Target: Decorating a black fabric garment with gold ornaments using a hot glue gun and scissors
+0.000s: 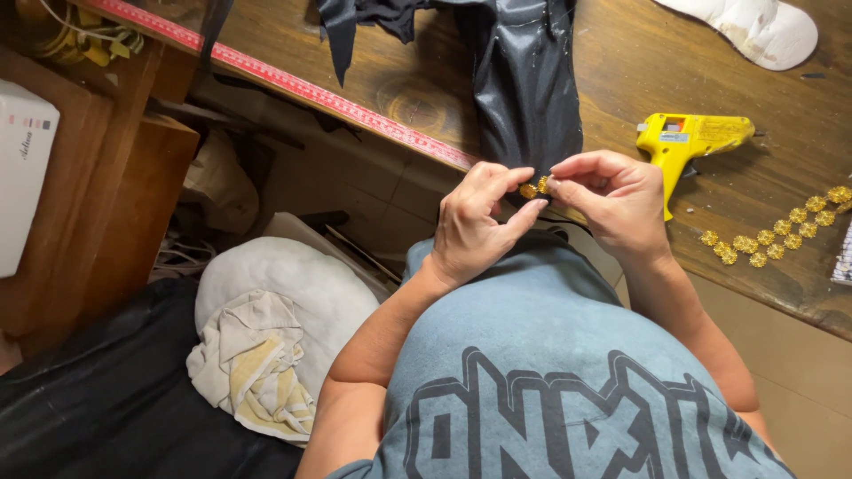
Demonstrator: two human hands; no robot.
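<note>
My left hand (479,222) and my right hand (612,200) meet at the wooden table's (621,53) near edge, fingertips pinched together on a small gold flower bead (535,187). The bead sits between both thumbs and forefingers, just in front of a strip of shiny black fabric (524,80) that hangs over the table. A strand of matching gold flower beads (772,229) lies on the table to the right of my right hand. A yellow glue gun (688,142) rests on the table beyond my right hand.
A red measuring tape (293,86) runs along the table's edge. A white shoe insole (763,27) lies at the far right. Below the table at left are a grey cushion (284,284), a cream cloth (257,372), black material (115,399) and a white box (22,168).
</note>
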